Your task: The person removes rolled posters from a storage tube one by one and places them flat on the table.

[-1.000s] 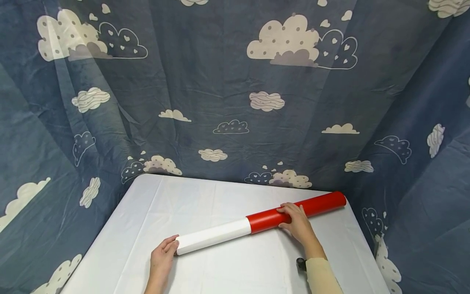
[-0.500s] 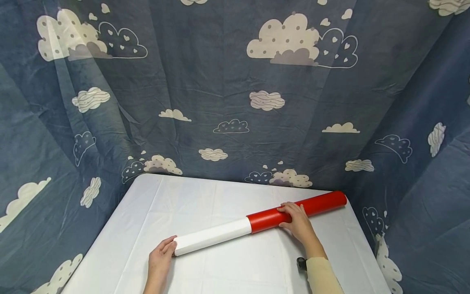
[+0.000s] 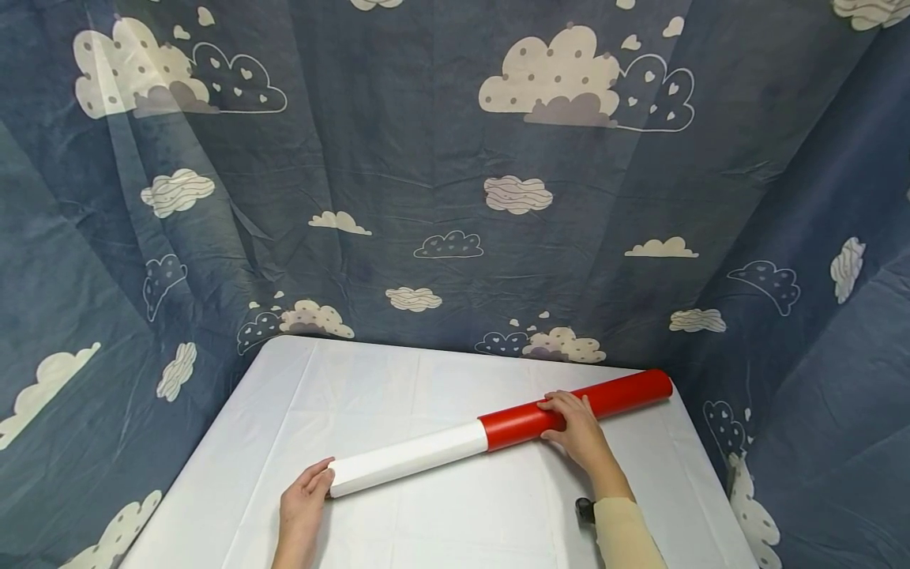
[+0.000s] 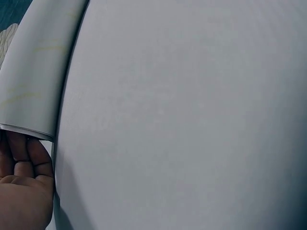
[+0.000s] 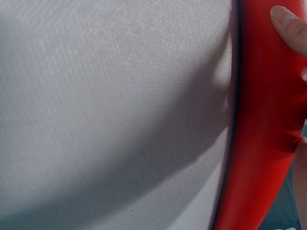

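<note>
A long white roll (image 3: 408, 458) comes out of the left end of a glossy red tube (image 3: 633, 393), both lying slantwise on the white-covered table. At the white roll's free end, my left hand (image 3: 302, 506) pinches the rim. Layered edges show at that end in the left wrist view, where the fingers (image 4: 36, 155) reach in under the rim. My right hand (image 3: 579, 435) grips the red tube around its middle. The thumb (image 5: 290, 26) lies across the red surface in the right wrist view, while the other fingers go round its far side, partly hidden.
The white tablecloth (image 3: 370, 379) has faint fold lines. Dark blue curtains (image 3: 398, 158) with cloud prints hang behind and on both sides. A small black object (image 3: 584, 510) sits at the right wrist by the cream sleeve (image 3: 626, 533).
My left hand has moved a little to the left with the white roll's end, and more of the white roll shows outside the red tube. The right hand and tube stay in place.
</note>
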A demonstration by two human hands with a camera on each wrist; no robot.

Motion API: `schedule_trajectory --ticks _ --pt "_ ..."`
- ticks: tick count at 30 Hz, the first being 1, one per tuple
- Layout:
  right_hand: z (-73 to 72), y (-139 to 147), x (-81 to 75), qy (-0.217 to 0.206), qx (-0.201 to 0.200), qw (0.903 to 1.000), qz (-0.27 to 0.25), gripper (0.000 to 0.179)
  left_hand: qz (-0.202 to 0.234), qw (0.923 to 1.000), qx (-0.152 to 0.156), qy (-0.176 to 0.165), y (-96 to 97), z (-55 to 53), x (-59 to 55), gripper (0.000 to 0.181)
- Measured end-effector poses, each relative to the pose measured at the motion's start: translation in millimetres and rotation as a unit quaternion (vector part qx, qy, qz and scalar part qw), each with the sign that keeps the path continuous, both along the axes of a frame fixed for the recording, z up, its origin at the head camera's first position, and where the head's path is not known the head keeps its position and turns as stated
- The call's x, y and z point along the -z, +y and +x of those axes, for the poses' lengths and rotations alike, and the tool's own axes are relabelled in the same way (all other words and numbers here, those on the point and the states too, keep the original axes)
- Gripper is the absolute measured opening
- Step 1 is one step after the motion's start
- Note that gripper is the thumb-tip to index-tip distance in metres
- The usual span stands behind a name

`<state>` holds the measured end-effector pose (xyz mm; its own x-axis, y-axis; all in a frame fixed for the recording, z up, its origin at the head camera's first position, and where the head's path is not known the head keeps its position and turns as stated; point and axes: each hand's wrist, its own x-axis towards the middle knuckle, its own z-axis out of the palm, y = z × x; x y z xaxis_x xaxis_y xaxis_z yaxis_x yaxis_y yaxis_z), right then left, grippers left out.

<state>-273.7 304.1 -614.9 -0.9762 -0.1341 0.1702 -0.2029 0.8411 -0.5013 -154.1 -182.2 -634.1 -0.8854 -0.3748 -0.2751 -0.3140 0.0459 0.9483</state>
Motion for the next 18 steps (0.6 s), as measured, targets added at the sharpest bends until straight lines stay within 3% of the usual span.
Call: schedule_trajectory --ticks 18 --pt "0.6 -0.6 -2.6 -0.005 0.001 1.0000 -0.001 0.059 -0.001 0.9994 -0.029 -0.018 -16.5 4.1 -0.6 0.049"
